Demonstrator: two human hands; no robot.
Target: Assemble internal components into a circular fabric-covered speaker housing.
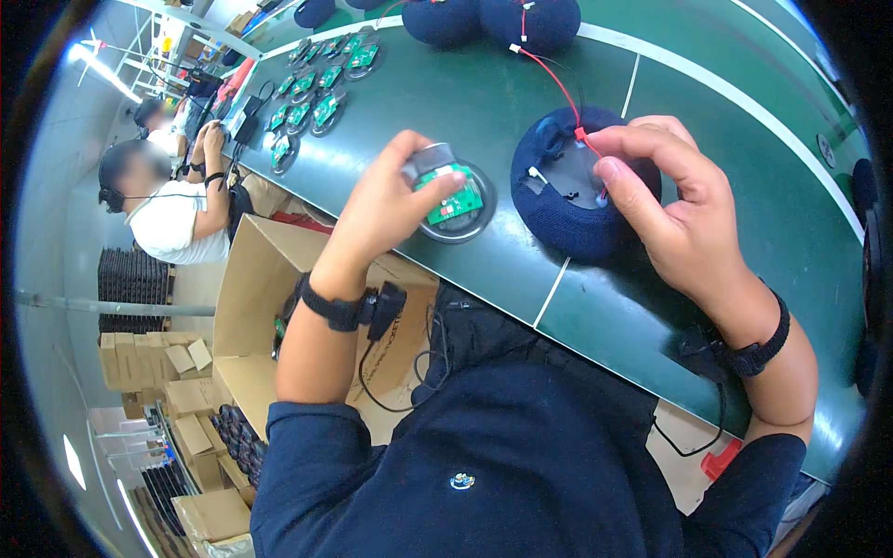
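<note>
My left hand [379, 206] is closed on the edge of a round dark disc [476, 226] carrying a green circuit board [456, 197], its thumb lying over the board. To the right, a round navy fabric-covered housing [569, 234] rests on the green table with its hollow side up. At its rim, my right hand [686, 209] pinches a red wire [567, 91] between thumb and forefinger. That wire runs away from me to a small white plug. Another white plug [537, 175] sticks out inside the housing's opening.
Several discs with green boards [326, 112] lie at the table's far left. More navy round housings [530, 26] with wires sit at the far side. An open cardboard box [265, 279] stands below the near edge. A co-worker [177, 205] sits farther left.
</note>
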